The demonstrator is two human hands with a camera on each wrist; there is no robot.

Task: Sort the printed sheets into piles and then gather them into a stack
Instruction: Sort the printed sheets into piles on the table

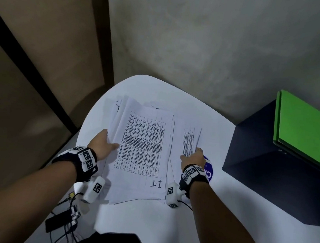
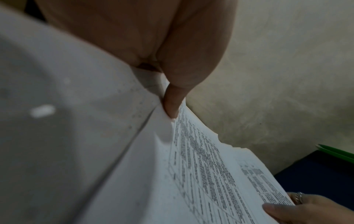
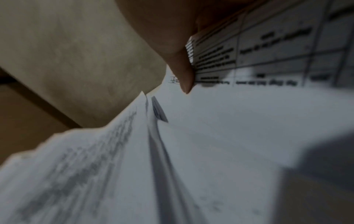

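Stack (image 1: 143, 149) of printed sheets sits mid-table (image 1: 184, 230), top sheet a dense grid with "I.T" handwritten at its near corner. More sheet edges poke out from under the stack at its far and left sides. 1 sheet (image 1: 190, 141) is just right of the stack, lifted at its near edge.

Left hand (image 1: 103, 145) grips the stack's left edge, thumb on top, fingers under; left wrist view shows the thumb (image 2: 172, 104) pressing the paper edge. Right hand (image 1: 193, 159) pinches the lone sheet's near edge, thumb on the printed face in the right wrist view; ring on 1 finger.

Blue round sticker (image 1: 208, 172) on the table, right of the stack, partly hidden by the right wrist. Dark box (image 1: 268, 160) farther right at the table edge, green folder (image 1: 305, 130) on top. Cables and a black device (image 1: 59, 223) off the table's near-left. Wall (image 1: 200, 47) behind the table.
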